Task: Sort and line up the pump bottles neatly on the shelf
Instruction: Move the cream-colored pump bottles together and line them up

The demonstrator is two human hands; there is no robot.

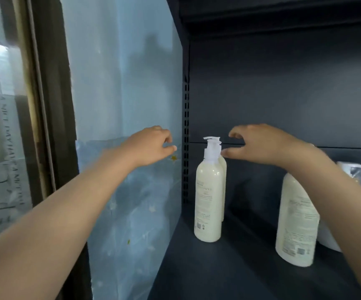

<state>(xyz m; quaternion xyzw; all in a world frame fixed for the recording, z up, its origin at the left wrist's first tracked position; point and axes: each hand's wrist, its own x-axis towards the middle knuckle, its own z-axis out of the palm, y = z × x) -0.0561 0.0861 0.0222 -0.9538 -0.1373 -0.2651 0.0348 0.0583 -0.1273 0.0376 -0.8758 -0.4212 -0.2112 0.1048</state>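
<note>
My right hand (259, 144) hovers spread open, thumb just beside the front bottle's (208, 198) pump (212, 146) (a second bottle (224, 176) stands right behind); my left hand (151, 145), loosely curled, holds nothing.

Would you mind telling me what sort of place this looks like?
Probably a shop or stockroom: a dark metal shelf with a slotted upright, holding matching cream pump bottles.

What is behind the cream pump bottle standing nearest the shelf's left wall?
A second cream bottle stands right behind it; only its right edge shows. The front bottle covers its label and most of its body.
</note>
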